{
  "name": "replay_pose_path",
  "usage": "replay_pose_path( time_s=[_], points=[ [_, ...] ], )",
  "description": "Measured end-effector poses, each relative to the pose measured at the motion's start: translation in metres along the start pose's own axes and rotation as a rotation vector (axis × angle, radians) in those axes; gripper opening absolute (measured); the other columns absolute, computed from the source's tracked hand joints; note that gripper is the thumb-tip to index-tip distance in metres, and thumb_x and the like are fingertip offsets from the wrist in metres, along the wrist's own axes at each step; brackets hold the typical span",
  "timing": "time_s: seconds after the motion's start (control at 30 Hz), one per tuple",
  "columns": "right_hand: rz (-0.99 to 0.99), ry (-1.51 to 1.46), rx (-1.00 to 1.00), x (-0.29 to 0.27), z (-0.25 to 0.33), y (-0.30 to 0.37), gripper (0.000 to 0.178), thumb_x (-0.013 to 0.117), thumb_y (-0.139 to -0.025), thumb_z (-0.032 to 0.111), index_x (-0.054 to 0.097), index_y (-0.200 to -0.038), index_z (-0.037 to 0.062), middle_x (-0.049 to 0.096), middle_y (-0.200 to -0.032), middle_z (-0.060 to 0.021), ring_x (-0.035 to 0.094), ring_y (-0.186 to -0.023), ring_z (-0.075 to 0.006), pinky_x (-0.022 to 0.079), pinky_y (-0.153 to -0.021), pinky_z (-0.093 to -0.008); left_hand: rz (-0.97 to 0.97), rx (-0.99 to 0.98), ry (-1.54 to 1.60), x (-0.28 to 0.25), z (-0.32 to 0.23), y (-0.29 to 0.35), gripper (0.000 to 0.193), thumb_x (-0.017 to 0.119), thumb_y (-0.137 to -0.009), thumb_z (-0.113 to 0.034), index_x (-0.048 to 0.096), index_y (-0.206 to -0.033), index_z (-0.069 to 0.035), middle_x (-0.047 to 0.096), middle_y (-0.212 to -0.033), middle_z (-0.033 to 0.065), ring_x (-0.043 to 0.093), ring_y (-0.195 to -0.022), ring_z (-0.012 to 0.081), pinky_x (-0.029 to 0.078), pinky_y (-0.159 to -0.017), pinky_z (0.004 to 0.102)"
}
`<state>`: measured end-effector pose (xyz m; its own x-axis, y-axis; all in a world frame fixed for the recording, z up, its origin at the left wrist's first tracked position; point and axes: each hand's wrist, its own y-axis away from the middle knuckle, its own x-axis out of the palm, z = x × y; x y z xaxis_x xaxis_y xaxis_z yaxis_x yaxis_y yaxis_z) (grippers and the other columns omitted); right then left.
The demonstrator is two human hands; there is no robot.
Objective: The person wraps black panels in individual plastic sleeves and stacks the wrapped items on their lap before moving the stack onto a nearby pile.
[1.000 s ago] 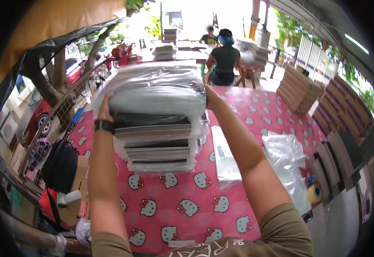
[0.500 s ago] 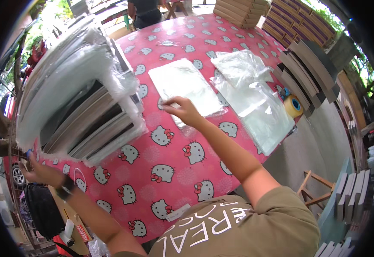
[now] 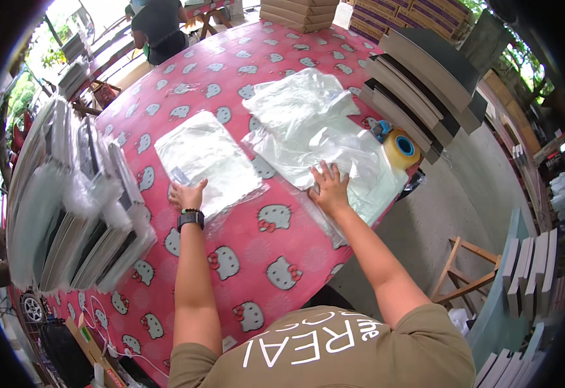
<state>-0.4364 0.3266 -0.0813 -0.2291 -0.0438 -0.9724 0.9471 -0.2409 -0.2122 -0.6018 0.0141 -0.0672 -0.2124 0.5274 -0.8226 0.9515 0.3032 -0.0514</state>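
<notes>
My left hand [image 3: 187,196] rests on the lower left edge of a flat pile of clear plastic bags [image 3: 208,155], thumb apart from the other fingers. With fingers spread, my right hand [image 3: 330,189] lies on a second, larger pile of clear plastic bags [image 3: 295,119] to the right, which is crumpled at its far end. Neither hand visibly grips anything. Beside that larger pile, at the table's right edge, is a roll of yellowish tape [image 3: 392,152] with a blue core.
A tall stack of plastic-wrapped books [image 3: 78,220] stands at the left of the pink patterned table [image 3: 237,226]. Unwrapped thick books [image 3: 418,90] are stacked at the far right. Brown cartons [image 3: 299,14] sit at the back. Beyond the table is another person [image 3: 159,29].
My left hand has come from beside the wrapped stack onto the smaller bag pile. My right hand has moved right, from that pile onto the larger one. The view has shifted rightward.
</notes>
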Motion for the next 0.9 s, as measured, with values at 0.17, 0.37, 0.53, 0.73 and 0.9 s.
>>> replay_pose_path(
  time_s=[0.17,0.37,0.53,0.73,0.9],
  points=[
    [0.0,-0.009,0.027,0.009,-0.046,-0.023,0.061,0.053,-0.071,0.043,0.036,-0.124,0.0187,0.026,-0.133,-0.0091,0.021,-0.121,-0.0327,0.016,-0.089,-0.065,0.111,-0.226,-0.179,0.028,-0.062,0.0,0.11,0.076,-0.046,-0.05,0.024,-0.123,0.008,0.036,-0.122,0.0258,0.036,-0.113,0.0364,0.034,-0.091,0.0432],
    [0.063,-0.12,-0.113,0.003,-0.035,-0.01,0.068,0.051,-0.072,0.047,0.03,-0.128,0.0151,0.022,-0.134,-0.0116,0.019,-0.121,-0.0348,0.015,-0.09,-0.0648,0.316,-0.258,0.77,0.055,-0.051,-0.042,0.057,0.068,-0.063,-0.009,0.039,-0.111,0.005,0.053,-0.1,0.016,0.057,-0.084,0.0275,0.047,-0.071,0.0362],
    [0.13,-0.485,-0.189,-0.026,-0.048,-0.002,0.065,0.059,-0.069,0.038,0.036,-0.124,0.0113,0.03,-0.13,-0.0144,0.026,-0.118,-0.0342,0.024,-0.091,-0.0556,0.293,0.005,1.138,-0.025,-0.149,-0.041,0.051,0.054,-0.071,0.006,0.033,-0.117,-0.001,0.051,-0.103,0.0126,0.054,-0.088,0.0232,0.047,-0.072,0.0335],
    [0.196,-1.074,-0.143,-0.073,-0.086,0.007,0.031,0.06,-0.071,0.015,0.056,-0.1,0.0036,0.057,-0.097,-0.014,0.054,-0.089,-0.0232,0.041,-0.079,-0.0323,0.322,0.37,1.47,-0.066,-0.258,-0.004,0.033,0.052,-0.077,0.003,0.042,-0.108,0.0,0.052,-0.098,0.0112,0.054,-0.088,0.0216,0.047,-0.076,0.0317],
    [0.327,-1.067,-0.138,-0.112,-0.105,0.031,0.024,0.058,-0.075,0.015,0.058,-0.096,0.003,0.059,-0.088,-0.0124,0.058,-0.077,-0.0197,0.045,-0.07,-0.0293,0.47,-0.023,1.534,0.058,-0.237,-0.007,0.045,0.054,-0.073,0.005,0.037,-0.115,0.002,0.051,-0.107,0.0142,0.053,-0.092,0.026,0.045,-0.08,0.034]
  ],
)
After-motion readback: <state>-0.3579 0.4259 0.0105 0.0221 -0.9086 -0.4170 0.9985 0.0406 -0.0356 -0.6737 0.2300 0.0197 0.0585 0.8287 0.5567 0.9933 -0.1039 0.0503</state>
